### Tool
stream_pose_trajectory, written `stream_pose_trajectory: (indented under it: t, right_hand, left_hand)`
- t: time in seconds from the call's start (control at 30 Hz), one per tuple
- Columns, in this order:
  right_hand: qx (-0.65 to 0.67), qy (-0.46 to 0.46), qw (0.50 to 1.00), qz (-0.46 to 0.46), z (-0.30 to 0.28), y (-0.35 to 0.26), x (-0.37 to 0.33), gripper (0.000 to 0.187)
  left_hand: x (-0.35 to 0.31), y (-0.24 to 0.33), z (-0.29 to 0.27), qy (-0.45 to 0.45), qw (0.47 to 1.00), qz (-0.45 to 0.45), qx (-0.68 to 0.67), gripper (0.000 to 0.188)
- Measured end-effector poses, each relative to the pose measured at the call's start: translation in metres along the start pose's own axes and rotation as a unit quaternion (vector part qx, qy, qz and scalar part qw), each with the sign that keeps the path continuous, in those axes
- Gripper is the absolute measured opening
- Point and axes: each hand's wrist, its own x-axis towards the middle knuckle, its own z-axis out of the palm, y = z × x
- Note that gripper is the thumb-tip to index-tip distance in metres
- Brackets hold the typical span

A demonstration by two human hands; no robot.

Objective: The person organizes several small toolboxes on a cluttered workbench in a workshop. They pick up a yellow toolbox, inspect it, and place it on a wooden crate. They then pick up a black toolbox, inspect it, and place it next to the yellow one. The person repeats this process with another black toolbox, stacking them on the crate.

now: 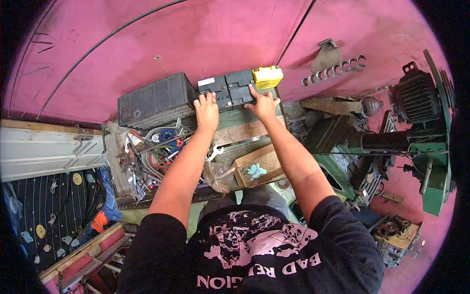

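Observation:
Several small black batteries (239, 78) stand in a block against the pink wall, at the far side of the workbench. My left hand (207, 111) reaches to the front left of the block, its fingertips resting against a black battery (223, 99). On the right, my right hand (265, 106) has its index finger stretched onto another black battery (240, 94), the thumb spread apart at its front edge. Neither hand is wrapped round anything. A yellow battery (268, 77) sits at the right end of the block. To the left stands a large, dark, ribbed battery (155, 100).
Hand tools and cables (159, 147) pile up on the bench's left. An open-ended wrench (214, 153), a plastic bag (219, 176) and a wooden tray (262, 165) lie nearer me. At right stands a green machine with a motor (417, 100); metal rings (335, 70) hang on the wall.

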Motion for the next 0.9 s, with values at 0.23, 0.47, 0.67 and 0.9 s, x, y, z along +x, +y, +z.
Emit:
stream_pose_trajectory:
  t: [0.23, 0.47, 0.67, 0.9]
  right_hand:
    - [0.078, 0.154, 0.983, -0.060, -0.026, -0.033, -0.095, 0.076]
    - [0.206, 0.060, 0.918, -0.333, -0.044, -0.056, -0.318, 0.040]
    - [0.158, -0.053, 0.944, -0.285, 0.000, -0.012, -0.380, 0.031]
    - [-0.002, -0.242, 0.924, -0.297, 0.069, 0.029, -0.399, 0.034]
  left_hand:
    - [-0.039, -0.009, -0.059, -0.001, 0.970, 0.043, -0.241, 0.071]
    - [-0.269, -0.034, -0.138, 0.094, 0.904, -0.020, -0.415, 0.043]
    - [-0.508, -0.053, -0.074, -0.061, 0.875, -0.302, -0.372, 0.038]
    - [-0.802, 0.015, 0.009, -0.279, 0.715, -0.577, -0.280, 0.046]
